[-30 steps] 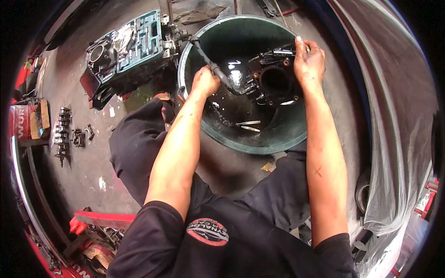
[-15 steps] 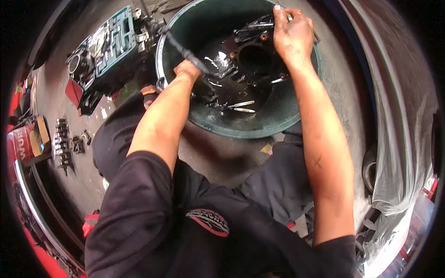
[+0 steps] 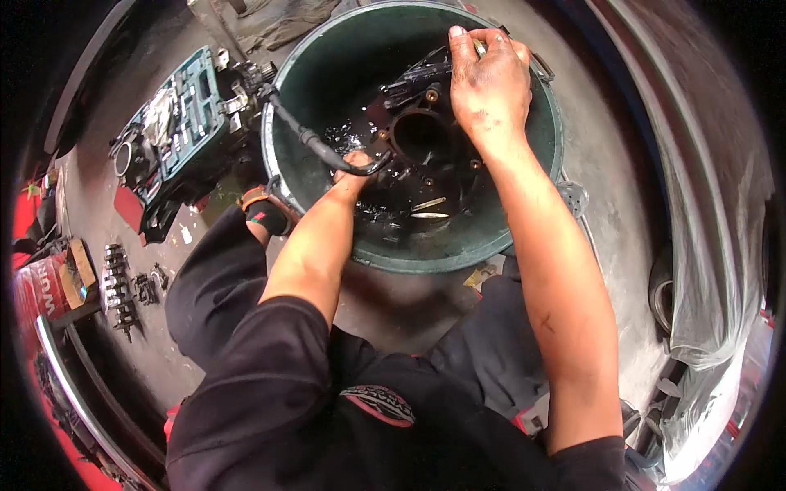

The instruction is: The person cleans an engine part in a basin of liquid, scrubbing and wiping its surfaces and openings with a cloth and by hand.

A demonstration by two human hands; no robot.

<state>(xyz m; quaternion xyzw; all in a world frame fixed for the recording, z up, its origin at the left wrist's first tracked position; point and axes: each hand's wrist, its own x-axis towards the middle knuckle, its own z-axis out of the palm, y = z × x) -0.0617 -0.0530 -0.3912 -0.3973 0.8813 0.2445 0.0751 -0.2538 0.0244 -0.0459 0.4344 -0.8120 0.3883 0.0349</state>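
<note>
A round green tub [image 3: 426, 263] holds dark liquid, with two thin light pieces [image 3: 430, 215] lying low in it. Inside the tub is a black metal part [image 3: 419, 135] with a large round hole and brass-coloured fittings. My right hand [image 3: 491, 82] grips this part at its upper right edge, fingers curled. My left hand [image 3: 354, 168] is low in the tub, beside the dark hose [image 3: 307, 139] that crosses the left rim; its fingers are mostly hidden by the hose and the liquid.
Left of the tub, an open teal tool case [image 3: 192, 114] lies on a dark engine assembly. A crankshaft [image 3: 117, 286] and small metal parts [image 3: 150, 286] lie on the floor at far left. Grey plastic sheeting [image 3: 712, 245] hangs at the right.
The black part has shifted left and lower in the tub with my right hand on it. My left hand has gone down toward the liquid, where splashes now show. The view has also shifted.
</note>
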